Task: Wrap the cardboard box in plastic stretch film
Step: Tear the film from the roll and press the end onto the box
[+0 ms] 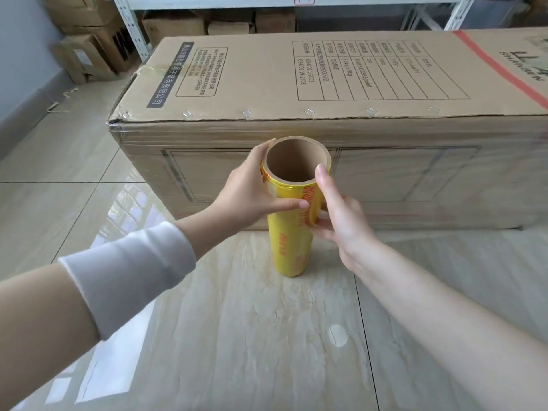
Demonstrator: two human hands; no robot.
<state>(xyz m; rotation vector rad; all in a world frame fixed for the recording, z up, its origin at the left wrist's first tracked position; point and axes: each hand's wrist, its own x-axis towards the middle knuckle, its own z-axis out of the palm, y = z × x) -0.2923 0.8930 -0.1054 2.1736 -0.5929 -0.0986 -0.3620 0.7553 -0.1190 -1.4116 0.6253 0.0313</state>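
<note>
white sleeve [127,277] on left forearm nearest. two hands, one film roll, one big box. left hand [252,188] clasped film roll [289,250] near top, thumb across front; right hand [341,215] grasped its right side, thumb at rim. film roll stood upright on floor [237,336], just before box [296,84].

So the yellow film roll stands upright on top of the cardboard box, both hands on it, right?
No: the head view shows the yellow film roll upright on the floor in front of the cardboard box, not on top. Left hand and right hand are on it.
</note>
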